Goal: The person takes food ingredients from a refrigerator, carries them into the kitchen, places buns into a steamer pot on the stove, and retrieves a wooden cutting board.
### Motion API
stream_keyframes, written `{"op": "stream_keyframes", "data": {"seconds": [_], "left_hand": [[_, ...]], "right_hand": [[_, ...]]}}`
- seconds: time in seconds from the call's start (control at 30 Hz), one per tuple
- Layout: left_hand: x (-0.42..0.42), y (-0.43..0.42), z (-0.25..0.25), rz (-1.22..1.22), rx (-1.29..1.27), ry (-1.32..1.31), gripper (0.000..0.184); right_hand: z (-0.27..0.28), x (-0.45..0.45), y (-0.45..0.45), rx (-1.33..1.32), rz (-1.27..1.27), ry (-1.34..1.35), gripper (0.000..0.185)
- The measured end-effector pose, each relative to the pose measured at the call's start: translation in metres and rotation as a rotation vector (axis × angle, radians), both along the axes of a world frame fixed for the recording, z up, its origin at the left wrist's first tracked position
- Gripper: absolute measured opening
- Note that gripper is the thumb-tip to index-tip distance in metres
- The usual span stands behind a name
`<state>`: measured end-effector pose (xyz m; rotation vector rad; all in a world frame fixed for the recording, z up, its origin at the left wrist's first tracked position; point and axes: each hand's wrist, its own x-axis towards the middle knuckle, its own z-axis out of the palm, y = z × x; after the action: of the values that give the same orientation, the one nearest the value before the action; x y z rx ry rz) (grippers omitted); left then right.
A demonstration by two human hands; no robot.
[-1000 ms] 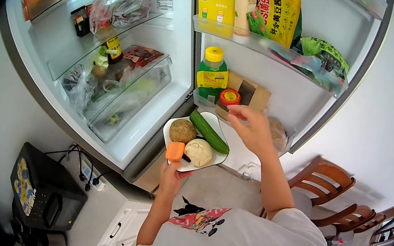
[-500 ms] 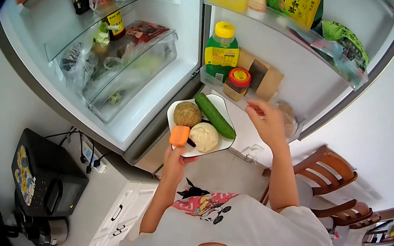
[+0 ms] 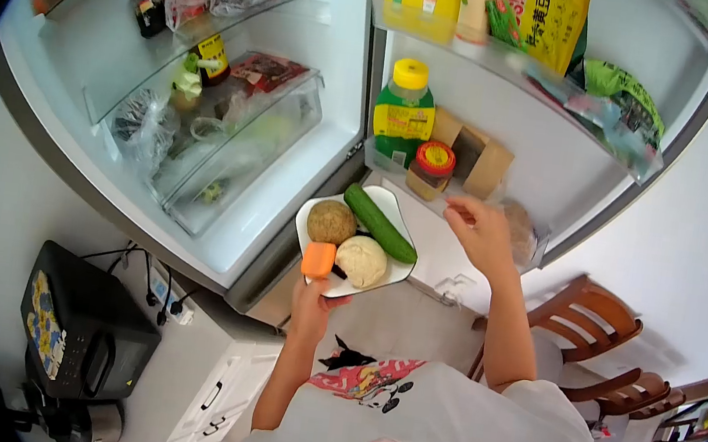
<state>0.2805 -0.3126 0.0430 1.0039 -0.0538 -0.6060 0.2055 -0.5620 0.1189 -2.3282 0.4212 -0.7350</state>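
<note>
My left hand (image 3: 313, 303) grips the near edge of a white square plate (image 3: 397, 270) with a dark rim, held before the open fridge. On it lie a green cucumber (image 3: 380, 222), a brown potato (image 3: 331, 221), an orange carrot piece (image 3: 317, 260) and a pale round lump (image 3: 361, 262) whose kind I cannot make out. Some dark bits show between them. To the right, my right hand (image 3: 483, 232) hovers by the fridge door's lower shelf, fingers loosely bent and thumb apart, with nothing visible in it. Close by stand a red-lidded jar (image 3: 431, 169) and a green bottle with yellow cap (image 3: 404, 114).
The fridge door (image 3: 512, 81) stands wide open on the right. Inside the fridge, a clear drawer (image 3: 243, 154) and shelves hold bagged food. A black oven-like appliance (image 3: 89, 325) and cords are at lower left. Wooden chairs (image 3: 590, 312) stand at right.
The view has tilted up slightly, so the fridge and its contents sit lower in the picture. My left hand still holds the plate; my right hand stays near the door shelf.
</note>
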Motion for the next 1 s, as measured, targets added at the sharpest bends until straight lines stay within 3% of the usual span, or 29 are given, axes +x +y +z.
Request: {"op": "stream_keyframes", "data": {"seconds": [0.67,0.93,1.0], "left_hand": [[0.012,-0.007,0.001,-0.05,-0.03,-0.029,0.035],[0.011,-0.017,0.001,-0.106,-0.074,-0.055,0.038],[0.011,-0.022,0.0,-0.121,-0.074,-0.046,0.038]], "right_hand": [[0.033,-0.003,0.012,-0.054,-0.004,-0.081,0.023],[0.106,-0.045,0.011,-0.087,0.002,-0.165,0.023],[0.132,-0.062,-0.001,-0.295,-0.069,-0.248,0.025]]}}
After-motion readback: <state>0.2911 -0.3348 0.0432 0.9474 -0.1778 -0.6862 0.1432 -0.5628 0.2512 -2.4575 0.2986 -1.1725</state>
